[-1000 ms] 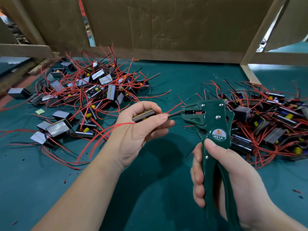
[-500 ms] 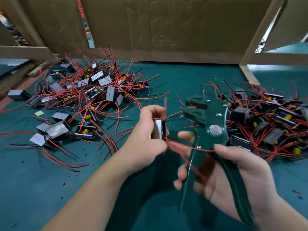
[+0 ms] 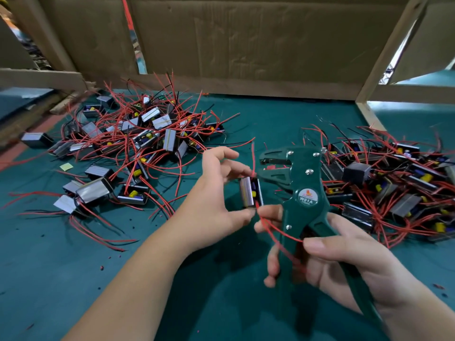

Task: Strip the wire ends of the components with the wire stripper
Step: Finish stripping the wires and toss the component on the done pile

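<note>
**Stripper and held component: status**

Dark-green wire stripper (image 3: 303,183), round "W01A" label, stood head-up in the right hand (image 3: 344,262). Handles were spread and the mouth was open, facing left, just beside the top of one component (image 3: 249,193). That component was a small black box with a silver face, stood on end and pinched in the left hand (image 3: 211,205). Its red wire (image 3: 277,231) looped down across the stripper handles. More components lay tangled in a left pile (image 3: 147,139) and a right pile (image 3: 394,185).

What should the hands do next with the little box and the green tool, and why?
Probably tilt the component so the end of its upright red wire slips into the stripper. The left hand pinches the component right beside the stripper's head, whose jaws stand open with nothing between them. The right hand grips the handles, so it looks ready to squeeze.
</note>
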Tool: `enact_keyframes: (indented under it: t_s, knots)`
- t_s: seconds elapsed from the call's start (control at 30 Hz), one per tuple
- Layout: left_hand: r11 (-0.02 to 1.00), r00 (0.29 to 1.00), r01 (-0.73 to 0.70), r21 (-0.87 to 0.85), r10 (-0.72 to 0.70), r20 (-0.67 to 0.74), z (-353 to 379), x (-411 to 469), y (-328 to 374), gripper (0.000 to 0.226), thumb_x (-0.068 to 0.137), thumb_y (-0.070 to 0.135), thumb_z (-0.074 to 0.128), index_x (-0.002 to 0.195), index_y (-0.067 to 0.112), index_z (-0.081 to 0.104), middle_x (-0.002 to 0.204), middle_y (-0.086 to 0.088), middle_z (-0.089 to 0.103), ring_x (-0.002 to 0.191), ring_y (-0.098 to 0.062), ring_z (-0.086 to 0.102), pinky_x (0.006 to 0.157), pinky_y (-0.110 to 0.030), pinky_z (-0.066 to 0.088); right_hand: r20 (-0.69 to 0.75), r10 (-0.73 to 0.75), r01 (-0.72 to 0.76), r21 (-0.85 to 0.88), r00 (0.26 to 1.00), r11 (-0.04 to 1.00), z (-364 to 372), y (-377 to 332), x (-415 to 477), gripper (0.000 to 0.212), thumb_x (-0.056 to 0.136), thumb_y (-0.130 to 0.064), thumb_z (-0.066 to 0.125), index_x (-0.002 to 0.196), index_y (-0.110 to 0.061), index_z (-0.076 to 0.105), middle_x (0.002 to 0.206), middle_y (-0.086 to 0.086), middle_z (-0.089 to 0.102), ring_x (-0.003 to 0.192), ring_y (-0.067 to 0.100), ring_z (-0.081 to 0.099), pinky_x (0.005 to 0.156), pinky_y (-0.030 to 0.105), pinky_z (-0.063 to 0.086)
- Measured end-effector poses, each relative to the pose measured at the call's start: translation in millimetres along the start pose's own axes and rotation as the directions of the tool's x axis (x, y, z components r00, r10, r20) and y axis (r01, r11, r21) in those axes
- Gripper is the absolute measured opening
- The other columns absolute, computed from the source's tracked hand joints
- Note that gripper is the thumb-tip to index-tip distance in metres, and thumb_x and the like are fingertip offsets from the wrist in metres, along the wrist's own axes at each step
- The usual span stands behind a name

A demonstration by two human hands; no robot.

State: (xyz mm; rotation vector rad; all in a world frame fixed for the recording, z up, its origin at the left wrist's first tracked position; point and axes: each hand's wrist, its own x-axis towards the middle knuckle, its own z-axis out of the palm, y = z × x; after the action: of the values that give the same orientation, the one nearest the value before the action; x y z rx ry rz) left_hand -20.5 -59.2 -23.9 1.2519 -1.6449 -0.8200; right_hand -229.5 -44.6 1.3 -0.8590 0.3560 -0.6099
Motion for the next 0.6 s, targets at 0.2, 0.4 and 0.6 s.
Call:
enact_keyframes:
  t_s: [0.2, 0.4, 0.6]
  knots:
    - [0.898, 0.938, 0.203, 0.390, -0.064, -0.341, -14, 6, -7, 0.059, 0.072, 0.018, 0.072, 0.117, 0.030, 0.035, 0.119, 0.008, 0.047, 0.117, -0.015, 0.044, 0.097, -0.029, 0.031, -0.211, -0.311, 0.184, -0.465, 0.927, 0.866, 0, -9, -5, 0.057, 0.064, -0.013, 0.074, 0.120, -0.009, 0.062, 0.096, 0.029, 0.067, 0.078, 0.041, 0.065, 0.075, 0.042, 0.054]
    - [0.590, 0.777, 0.566, 0.576, -0.148, -0.612, -31, 6, -20, 0.038, 0.076, 0.029, 0.066, 0.113, 0.027, 0.055, 0.131, -0.005, 0.042, 0.127, -0.028, 0.029, 0.104, -0.043, 0.016, -0.330, -0.582, 0.383, -0.504, 0.743, 0.774, -5, -12, -4, 0.048, 0.060, -0.025, 0.083, 0.104, -0.013, 0.069, 0.085, 0.021, 0.070, 0.081, 0.039, 0.067, 0.081, 0.058, 0.053]
    - [0.556, 0.769, 0.564, 0.611, -0.084, -0.633, -33, 6, -21, 0.041, 0.076, 0.024, 0.065, 0.116, 0.028, 0.059, 0.144, -0.010, 0.037, 0.139, -0.029, 0.021, 0.110, -0.042, 0.008, -0.386, -0.541, 0.373, -0.431, 0.747, 0.822, -8, -3, -1, 0.056, 0.058, -0.024, 0.082, 0.110, -0.016, 0.063, 0.087, 0.014, 0.072, 0.079, 0.036, 0.068, 0.079, 0.055, 0.054]
